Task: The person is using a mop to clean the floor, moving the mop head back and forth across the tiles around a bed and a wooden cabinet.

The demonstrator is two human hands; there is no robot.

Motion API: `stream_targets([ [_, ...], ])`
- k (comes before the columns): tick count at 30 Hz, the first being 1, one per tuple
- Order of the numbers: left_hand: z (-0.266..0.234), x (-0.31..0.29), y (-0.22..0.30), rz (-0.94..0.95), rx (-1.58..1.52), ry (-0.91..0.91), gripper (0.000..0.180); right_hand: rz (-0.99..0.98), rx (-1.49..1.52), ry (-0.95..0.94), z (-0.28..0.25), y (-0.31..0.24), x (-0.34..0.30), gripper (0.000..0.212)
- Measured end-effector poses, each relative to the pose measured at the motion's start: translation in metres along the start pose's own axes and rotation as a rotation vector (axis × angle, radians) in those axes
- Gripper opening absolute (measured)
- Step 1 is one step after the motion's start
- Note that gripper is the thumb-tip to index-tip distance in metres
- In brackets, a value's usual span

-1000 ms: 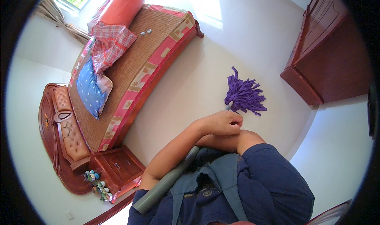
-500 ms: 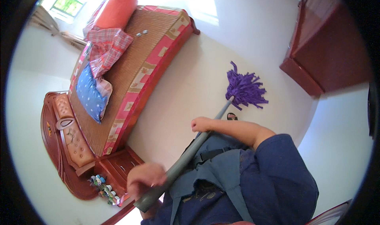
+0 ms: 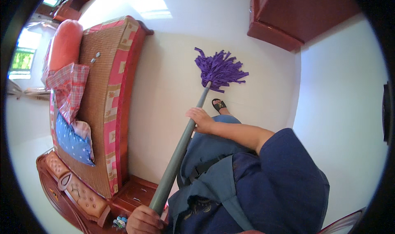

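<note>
A mop with a long grey handle slants from the lower left up to its purple cloth-strip head, which lies spread on the pale floor. My left hand is closed round the thick near end of the handle, at the lower edge of the view. Farther up the handle, my right hand is wrapped round it, below the mop head. Just beyond that hand, my foot in a black sandal shows close to the strips.
To the left stands a bed with a woven mat, a red bolster, a plaid cloth and a blue starred pillow. A wooden nightstand adjoins its headboard. A dark red cabinet stands at the far right by the wall.
My view has turned, so the bed, cabinet and mop head sit farther left. My left hand, loose and blurred at the handle's end before, now grips it.
</note>
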State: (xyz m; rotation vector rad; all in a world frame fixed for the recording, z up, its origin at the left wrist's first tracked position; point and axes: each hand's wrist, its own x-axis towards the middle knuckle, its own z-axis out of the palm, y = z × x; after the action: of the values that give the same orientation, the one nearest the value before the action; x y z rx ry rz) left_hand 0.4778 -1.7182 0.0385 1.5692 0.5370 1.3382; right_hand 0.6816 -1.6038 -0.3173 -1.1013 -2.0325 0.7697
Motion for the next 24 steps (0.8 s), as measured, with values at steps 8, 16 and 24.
stream_targets([
  [8, 0.022, 0.026, -0.021, 0.163, 0.093, 0.336, 0.028, 0.015, 0.02, -0.092, 0.004, 0.02, 0.032, 0.009],
  [16, 0.074, 0.109, -0.052, 0.129, 0.183, 0.316, 0.03, -0.049, 0.133, -0.17, -0.048, 0.077, 0.055, 0.011],
  [24, 0.141, 0.214, -0.135, 0.026, 0.147, 0.319, 0.032, 0.065, -0.012, 0.01, -0.169, 0.197, 0.086, 0.008],
])
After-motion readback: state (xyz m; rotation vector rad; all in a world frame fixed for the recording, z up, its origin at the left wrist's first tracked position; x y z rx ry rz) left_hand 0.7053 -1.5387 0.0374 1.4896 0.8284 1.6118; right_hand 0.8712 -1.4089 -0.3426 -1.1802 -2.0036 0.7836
